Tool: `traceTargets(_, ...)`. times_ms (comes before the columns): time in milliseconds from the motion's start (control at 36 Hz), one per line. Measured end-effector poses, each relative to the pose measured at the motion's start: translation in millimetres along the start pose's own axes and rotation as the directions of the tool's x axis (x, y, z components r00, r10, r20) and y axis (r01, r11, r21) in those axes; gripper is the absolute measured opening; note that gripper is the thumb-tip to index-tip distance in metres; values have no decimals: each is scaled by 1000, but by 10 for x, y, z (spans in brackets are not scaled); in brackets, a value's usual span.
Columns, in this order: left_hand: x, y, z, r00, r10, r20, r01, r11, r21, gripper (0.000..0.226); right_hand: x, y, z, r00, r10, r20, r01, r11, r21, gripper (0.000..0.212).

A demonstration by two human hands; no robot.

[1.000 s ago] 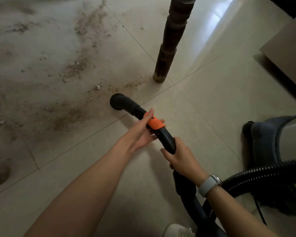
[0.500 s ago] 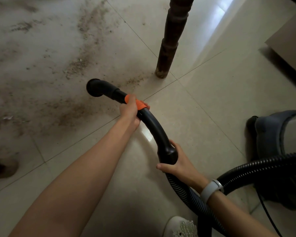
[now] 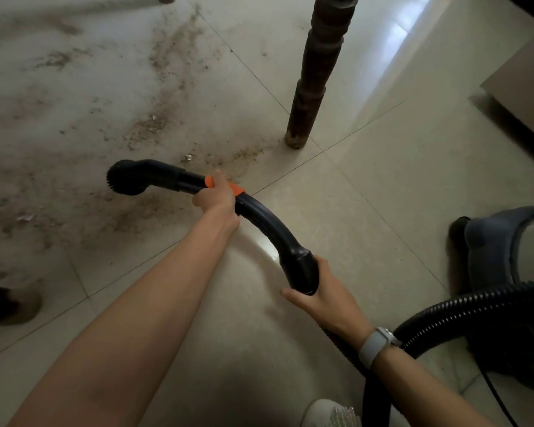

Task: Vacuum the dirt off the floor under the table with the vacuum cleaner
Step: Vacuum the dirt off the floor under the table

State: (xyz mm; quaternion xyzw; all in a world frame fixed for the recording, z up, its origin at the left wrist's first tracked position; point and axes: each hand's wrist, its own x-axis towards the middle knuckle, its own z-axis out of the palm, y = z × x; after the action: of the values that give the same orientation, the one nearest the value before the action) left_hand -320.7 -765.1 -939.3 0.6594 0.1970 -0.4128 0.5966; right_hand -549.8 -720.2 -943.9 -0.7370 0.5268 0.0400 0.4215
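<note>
Black plastic forms the curved wand (image 3: 269, 229) of the vacuum cleaner, and it is held at both ends. The left hand (image 3: 218, 197) is wrapped around the wand at the orange collar (image 3: 236, 188), while the right hand (image 3: 324, 298) is curled around the lower end, where the ribbed hose (image 3: 463, 312) begins. A second ago the left hand was only laid against the collar with straighter fingers; now a firm grasp is seen there. The round brush nozzle (image 3: 127, 178) has been carried to the left, away from the table leg (image 3: 313, 87), and it is now placed over the brown dirt (image 3: 154, 124) that is spread on the tiled floor (image 3: 383, 186). The bristles are turned towards the camera, so it cannot be told whether they touch the tiles. The right hand has also been slid down the wand, which lets the nozzle reach further under the table.

This is judged as the beginning of the real cleaning pass (the approach seems to be finished). Much dirt is still seen in streaks to the left and behind the nozzle, and a little near the foot of the leg, so most of the task is judged as not yet done. The canister (image 3: 512, 241) is standing at the right, well apart from the dirt.
</note>
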Motion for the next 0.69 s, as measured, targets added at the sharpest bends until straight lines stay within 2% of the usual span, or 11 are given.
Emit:
traceTargets(83,-31,6,-38,982,-111,154,119,992,-43,40,157,-134,-121,999,-49,16,46,983,178,75)
traceTargets(111,-53,-8,-36,968,-145,203,157,987,-41,39,225,-202,-152,998,-64,8,61,982,179,70)
traceTargets(194,-144,-82,-32,915,-216,341,206,976,67,47,470,-378,-203,994,-106,-31,106,994,6,50)
traceTargets(222,-171,-110,-41,889,-229,396,183,972,150,51,556,-411,-213,993,-106,-44,105,994,-20,45)
traceTargets(278,-238,-123,-97,847,-211,488,-12,910,414,53,701,-429,-253,994,-87,-66,82,994,-79,39)
traceTargets(361,-199,-55,-247,816,-149,558,-377,595,710,49,856,-368,-395,994,-21,-109,9,994,-109,33)
traceTargets(417,-84,5,-390,817,-145,558,-471,391,791,50,925,-277,-510,984,45,-174,-62,994,-92,33)
traceTargets(500,146,45,-640,843,-101,528,-513,144,847,55,994,-148,-642,947,116,-301,-153,983,-104,36)
traceTargets(583,317,-9,-920,849,-66,525,-529,-91,844,59,981,-146,-715,920,153,-360,-216,966,-141,38)
traceTargets(639,413,-95,-1155,857,-52,512,-512,-182,839,65,949,-176,-711,912,155,-380,-227,962,-151,37)
traceTargets(694,503,-193,-1413,872,-29,489,-481,-240,843,74,912,-203,-653,935,109,-338,-176,968,-176,34)
